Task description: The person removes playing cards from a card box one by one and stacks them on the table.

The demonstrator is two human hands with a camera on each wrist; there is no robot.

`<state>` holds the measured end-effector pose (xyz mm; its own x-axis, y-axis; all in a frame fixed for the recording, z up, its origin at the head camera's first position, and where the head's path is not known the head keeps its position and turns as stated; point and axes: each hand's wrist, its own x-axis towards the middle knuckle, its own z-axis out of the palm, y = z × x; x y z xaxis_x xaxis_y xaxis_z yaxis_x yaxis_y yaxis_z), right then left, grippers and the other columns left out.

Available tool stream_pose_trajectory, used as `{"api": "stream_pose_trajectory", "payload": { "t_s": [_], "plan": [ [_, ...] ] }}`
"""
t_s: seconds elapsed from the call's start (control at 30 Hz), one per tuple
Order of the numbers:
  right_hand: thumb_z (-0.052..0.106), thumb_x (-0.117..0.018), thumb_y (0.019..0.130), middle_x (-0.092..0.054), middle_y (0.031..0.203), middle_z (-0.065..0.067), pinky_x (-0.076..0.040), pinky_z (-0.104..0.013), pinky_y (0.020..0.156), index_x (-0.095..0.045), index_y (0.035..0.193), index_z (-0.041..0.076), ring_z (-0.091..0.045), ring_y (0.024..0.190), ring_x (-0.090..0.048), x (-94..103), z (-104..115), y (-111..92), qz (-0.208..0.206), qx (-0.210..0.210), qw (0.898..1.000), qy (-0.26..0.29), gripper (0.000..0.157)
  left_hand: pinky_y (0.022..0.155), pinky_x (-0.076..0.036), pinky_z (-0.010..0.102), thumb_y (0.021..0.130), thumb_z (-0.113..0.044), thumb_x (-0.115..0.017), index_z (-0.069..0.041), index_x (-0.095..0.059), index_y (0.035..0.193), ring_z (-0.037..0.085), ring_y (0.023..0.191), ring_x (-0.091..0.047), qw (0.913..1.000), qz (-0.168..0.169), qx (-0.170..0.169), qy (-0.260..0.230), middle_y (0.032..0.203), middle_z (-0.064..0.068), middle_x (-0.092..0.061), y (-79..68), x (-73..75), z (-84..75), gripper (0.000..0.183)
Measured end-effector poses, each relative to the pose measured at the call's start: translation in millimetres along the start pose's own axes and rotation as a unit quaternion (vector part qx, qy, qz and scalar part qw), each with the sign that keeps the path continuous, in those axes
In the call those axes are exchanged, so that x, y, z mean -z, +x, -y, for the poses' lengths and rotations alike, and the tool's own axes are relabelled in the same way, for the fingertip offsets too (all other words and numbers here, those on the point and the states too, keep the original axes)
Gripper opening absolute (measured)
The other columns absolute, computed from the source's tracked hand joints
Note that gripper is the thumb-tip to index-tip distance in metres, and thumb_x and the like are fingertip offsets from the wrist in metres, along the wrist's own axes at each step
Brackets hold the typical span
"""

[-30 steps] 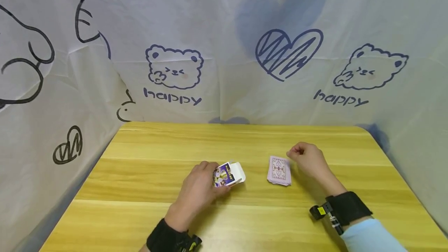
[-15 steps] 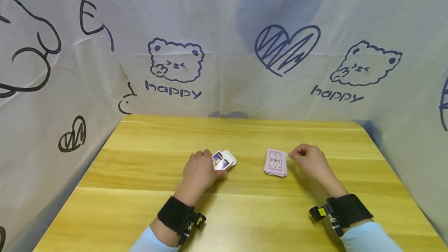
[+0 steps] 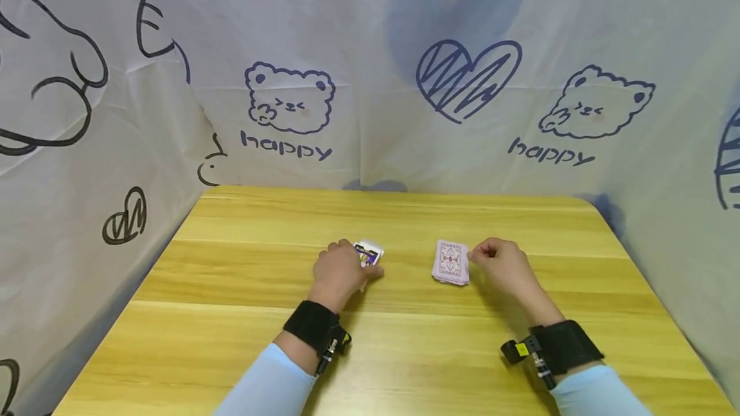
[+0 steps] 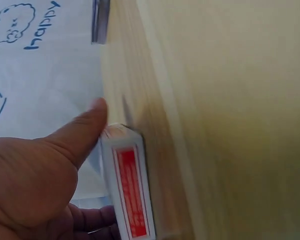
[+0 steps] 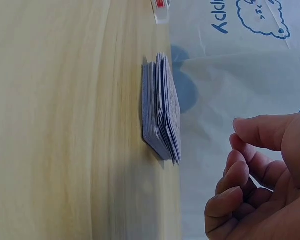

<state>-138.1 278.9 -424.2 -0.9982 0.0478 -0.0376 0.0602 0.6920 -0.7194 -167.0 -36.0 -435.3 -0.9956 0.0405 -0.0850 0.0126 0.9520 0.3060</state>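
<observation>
In the head view my left hand (image 3: 338,275) grips a small purple, yellow and white playing-card box (image 3: 369,253), its thumb on the near side. The left wrist view shows the narrow white side of this card box (image 4: 130,185) with a red panel, close over the tabletop; its far part is hidden by the hand. A stack of playing cards (image 3: 451,262), backs up with a red ornament, lies to the right of the box. Seen from the right wrist, the stack (image 5: 160,110) is slightly uneven. My right hand (image 3: 505,268) hovers at its right edge, fingers loosely curled, thumb meeting index finger, holding nothing.
The wood-grain table (image 3: 405,364) has rounded far corners. Behind it and along both sides hangs a pale cloth (image 3: 370,31) with bear and heart drawings. Each wrist wears a black strap (image 3: 312,326) with a small camera.
My left hand has carried the card box slightly away from me, turning it so its white open end shows less. The right hand and card stack hardly move; the head view has shifted a little.
</observation>
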Motion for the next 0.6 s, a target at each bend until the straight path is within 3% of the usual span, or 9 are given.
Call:
{"api": "stream_pose_trajectory", "payload": {
  "t_s": [0.13, 0.33, 0.43, 0.5, 0.6],
  "plan": [
    [0.023, -0.064, 0.105, -0.069, 0.098, -0.014, -0.043, -0.033, 0.062, -0.070, 0.108, 0.001, -0.022, 0.072, -0.052, -0.5, -3, -6, -0.003, -0.006, 1.000, 0.003, 0.024, 0.072, -0.058, 0.045, 0.087, -0.075, -0.069, 0.012, -0.059, 0.129, 0.035, 0.088, -0.067, 0.9998, 0.014, -0.014, 0.008, 0.101, 0.021, -0.064, 2.5, -2.7, -8.4, 0.096],
    [0.023, -0.063, 0.105, -0.069, 0.099, -0.014, -0.043, -0.035, 0.066, -0.070, 0.110, 0.001, -0.023, 0.074, -0.052, 3.8, -9, -13, -0.006, -0.016, 1.000, -0.012, 0.023, 0.067, -0.054, 0.042, 0.095, -0.047, -0.077, 0.006, -0.067, 0.103, 0.026, 0.075, -0.060, 0.9975, 0.016, -0.053, -0.044, 0.085, 0.014, -0.064, -0.5, -0.3, -13.6, 0.055],
    [0.023, -0.063, 0.105, -0.069, 0.099, -0.014, -0.042, -0.036, 0.067, -0.070, 0.110, 0.001, -0.023, 0.074, -0.052, 4.8, -15, -17, -0.002, -0.018, 1.000, -0.020, 0.024, 0.067, -0.052, 0.040, 0.094, -0.042, -0.080, 0.005, -0.067, 0.097, 0.024, 0.073, -0.056, 0.9958, 0.019, -0.061, -0.065, 0.081, 0.011, -0.062, -2.5, -1.2, -12.3, 0.048],
    [0.024, -0.064, 0.105, -0.069, 0.097, -0.012, -0.043, -0.035, 0.066, -0.070, 0.108, 0.001, -0.022, 0.072, -0.052, 4.8, -18, -21, -0.002, -0.017, 0.999, -0.029, 0.024, 0.071, -0.054, 0.042, 0.094, -0.044, -0.079, 0.007, -0.067, 0.103, 0.025, 0.076, -0.060, 0.9951, 0.024, -0.062, -0.073, 0.084, 0.013, -0.064, -3.6, -2.9, -8.4, 0.054],
    [0.027, -0.063, 0.106, -0.070, 0.097, -0.012, -0.045, -0.036, 0.067, -0.070, 0.113, 0.001, -0.022, 0.073, -0.056, 5.6, -24, -31, -0.006, -0.002, 0.999, -0.052, 0.028, 0.089, -0.058, 0.047, 0.097, -0.050, -0.074, 0.012, -0.065, 0.122, 0.035, 0.097, -0.069, 0.9942, 0.040, -0.069, -0.073, 0.104, 0.022, -0.072, -9.5, 3.4, 7.6, 0.067]
  ]
}}
